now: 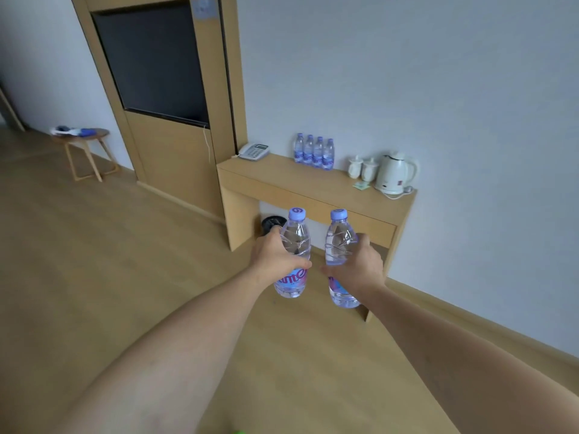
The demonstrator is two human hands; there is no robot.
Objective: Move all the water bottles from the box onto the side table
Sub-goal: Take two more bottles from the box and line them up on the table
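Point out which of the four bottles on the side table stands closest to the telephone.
The leftmost bottle of the row, at the end towards the telephone; the other three stand on its kettle side.

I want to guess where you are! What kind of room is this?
Probably a hotel room. A wooden side table against the wall holds a desk phone, a white kettle with two lidded cups, and four water bottles, and a dark TV sits in a wood panel.

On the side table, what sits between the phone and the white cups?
Four water bottles stand in a row between the phone and the cups on the side table, as the head view shows.
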